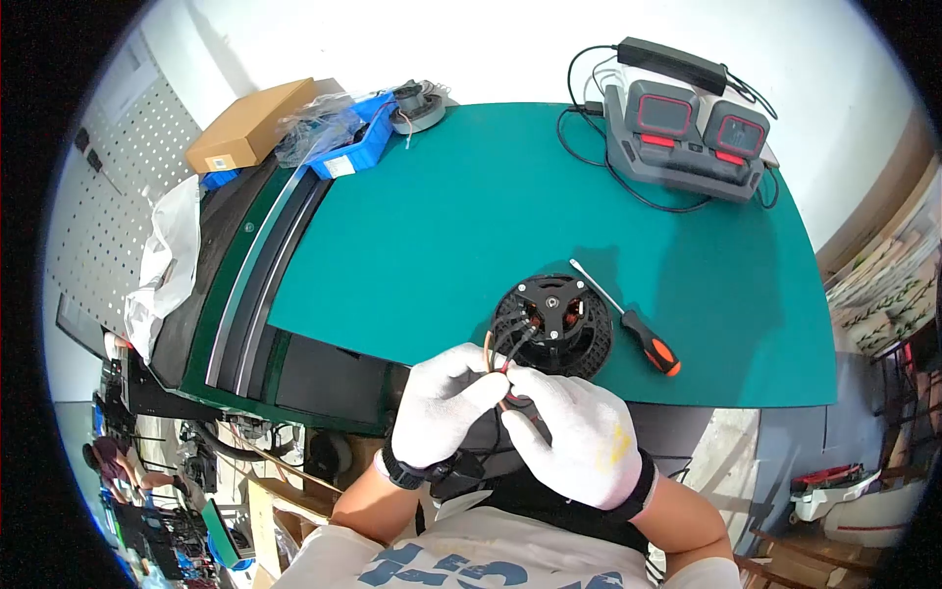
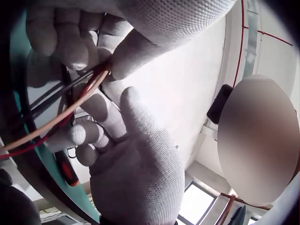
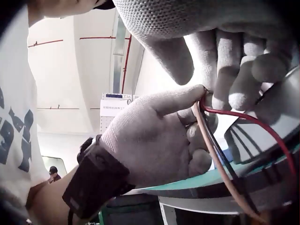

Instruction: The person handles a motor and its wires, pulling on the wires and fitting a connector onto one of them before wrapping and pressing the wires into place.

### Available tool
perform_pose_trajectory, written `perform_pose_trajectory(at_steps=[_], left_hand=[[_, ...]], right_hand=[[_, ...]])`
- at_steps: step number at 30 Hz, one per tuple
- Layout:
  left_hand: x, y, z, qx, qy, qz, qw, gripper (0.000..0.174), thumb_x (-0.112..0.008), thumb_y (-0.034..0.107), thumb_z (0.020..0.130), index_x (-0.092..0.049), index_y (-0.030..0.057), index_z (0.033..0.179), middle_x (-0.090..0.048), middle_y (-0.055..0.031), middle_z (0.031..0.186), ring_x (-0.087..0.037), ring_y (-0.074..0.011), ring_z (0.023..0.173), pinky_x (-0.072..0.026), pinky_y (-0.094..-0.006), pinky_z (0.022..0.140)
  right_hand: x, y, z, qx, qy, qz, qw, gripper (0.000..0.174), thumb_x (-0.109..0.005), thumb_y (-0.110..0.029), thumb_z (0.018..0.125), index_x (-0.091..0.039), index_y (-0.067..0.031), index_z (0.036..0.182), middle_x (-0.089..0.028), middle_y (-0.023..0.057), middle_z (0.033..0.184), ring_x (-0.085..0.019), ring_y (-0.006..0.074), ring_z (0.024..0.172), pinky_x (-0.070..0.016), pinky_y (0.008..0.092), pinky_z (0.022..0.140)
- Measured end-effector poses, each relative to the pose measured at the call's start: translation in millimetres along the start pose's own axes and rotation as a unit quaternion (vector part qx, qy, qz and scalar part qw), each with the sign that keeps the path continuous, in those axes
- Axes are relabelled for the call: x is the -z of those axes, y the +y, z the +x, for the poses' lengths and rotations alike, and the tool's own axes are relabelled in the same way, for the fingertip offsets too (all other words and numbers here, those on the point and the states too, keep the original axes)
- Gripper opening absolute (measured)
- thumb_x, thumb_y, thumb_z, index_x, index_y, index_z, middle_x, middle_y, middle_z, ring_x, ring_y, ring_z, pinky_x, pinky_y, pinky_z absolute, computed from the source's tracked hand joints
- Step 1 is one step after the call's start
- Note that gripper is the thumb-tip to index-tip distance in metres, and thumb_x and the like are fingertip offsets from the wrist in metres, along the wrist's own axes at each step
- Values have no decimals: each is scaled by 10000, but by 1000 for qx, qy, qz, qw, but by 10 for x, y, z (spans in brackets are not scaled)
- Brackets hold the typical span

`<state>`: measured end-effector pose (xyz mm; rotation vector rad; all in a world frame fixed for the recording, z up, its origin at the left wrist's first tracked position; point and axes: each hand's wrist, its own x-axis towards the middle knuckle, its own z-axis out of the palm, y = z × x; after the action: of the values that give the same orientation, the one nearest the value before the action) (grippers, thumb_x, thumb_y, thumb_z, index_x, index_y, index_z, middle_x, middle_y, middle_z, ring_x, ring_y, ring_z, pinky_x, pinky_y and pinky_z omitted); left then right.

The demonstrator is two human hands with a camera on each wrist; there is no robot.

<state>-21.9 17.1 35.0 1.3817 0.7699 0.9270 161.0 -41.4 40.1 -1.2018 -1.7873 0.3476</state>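
A: Your left hand [image 1: 442, 402] and right hand [image 1: 579, 432] both pinch the wires [image 1: 512, 346], fingertips meeting

B: They run from the motor [image 1: 557, 319] just beyond your fingers; you seem to be sorting leads

A: Next likely needs one lead singled out; the screwdriver [image 1: 633, 322] lies right of your right hand on the surface [image 1: 422, 236]

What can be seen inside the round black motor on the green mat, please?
Through gaps in the top plate of the motor, copper-coloured windings show; wires run out to the left hand and right hand, which pinch them. The plate hides the rest.
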Motion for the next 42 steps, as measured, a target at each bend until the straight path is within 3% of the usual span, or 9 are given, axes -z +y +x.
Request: perform_pose_trajectory(at_steps=[5,9,14,17,24,26,29,36,42], left_hand=[[93,22,-74,8,45,2,999,274,-663,-28,949,-658,-24,1223,-669,-47,1043,-619,-92,885,-526,-256,806],[-14,103,-101,-45,186,66,979,406,-715,-61,882,-642,11,1274,-636,-23,1053,-594,-86,876,-505,-252,787],[-170,271,-87,-233,128,359,895,175,-788,60,850,-743,30,1017,-616,-73,739,-577,-146,580,-467,-271,555],[-241,263,-18,-174,160,428,872,112,-785,111,850,-740,61,940,-614,-64,712,-566,-173,525,-458,-305,503],[-230,254,40,-131,85,388,908,110,-707,145,928,-728,41,898,-638,-144,745,-596,-270,608,-479,-346,582],[-152,189,12,-142,67,331,930,144,-655,141,967,-738,33,921,-681,-122,780,-599,-202,626,-469,-319,597],[-61,238,-60,113,-10,93,989,283,-538,172,1033,-754,5,957,-653,-12,720,-529,-51,618,-425,-231,573],[59,31,-104,173,-48,-86,980,374,-530,256,1040,-739,-11,882,-538,-16,556,-449,-77,481,-363,-244,493],[92,7,65,221,-66,36,972,466,-615,333,978,-712,-42,720,-525,-48,500,-441,-117,426,-334,-274,447]], right_hand=[[88,-3,76,33,106,-23,994,357,-768,-105,808,-643,-49,1137,-671,87,858,-661,301,756,-533,401,636],[328,36,419,94,162,-132,973,428,-794,-104,749,-643,-12,1139,-613,178,1130,-588,401,1052,-492,489,902],[248,287,830,103,83,-120,984,352,-761,-217,821,-677,-40,1114,-640,179,1149,-615,385,1062,-518,477,902],[119,354,856,49,-18,-112,992,245,-725,-247,862,-688,-74,1031,-680,152,959,-651,362,883,-545,462,777],[70,313,839,24,3,-105,994,154,-722,-193,847,-668,-68,919,-666,121,873,-623,355,799,-515,448,735],[54,324,831,38,23,-118,992,156,-725,-194,850,-661,-71,921,-663,112,868,-620,354,794,-514,449,736],[67,327,819,38,16,-111,993,166,-732,-199,853,-662,-77,942,-663,110,886,-619,352,817,-513,443,755],[78,299,827,39,11,-127,991,204,-726,-260,880,-643,-82,934,-660,121,886,-627,346,832,-527,458,751],[82,306,827,30,-4,-118,993,211,-725,-264,881,-645,-76,935,-662,127,890,-626,351,842,-529,463,764]])
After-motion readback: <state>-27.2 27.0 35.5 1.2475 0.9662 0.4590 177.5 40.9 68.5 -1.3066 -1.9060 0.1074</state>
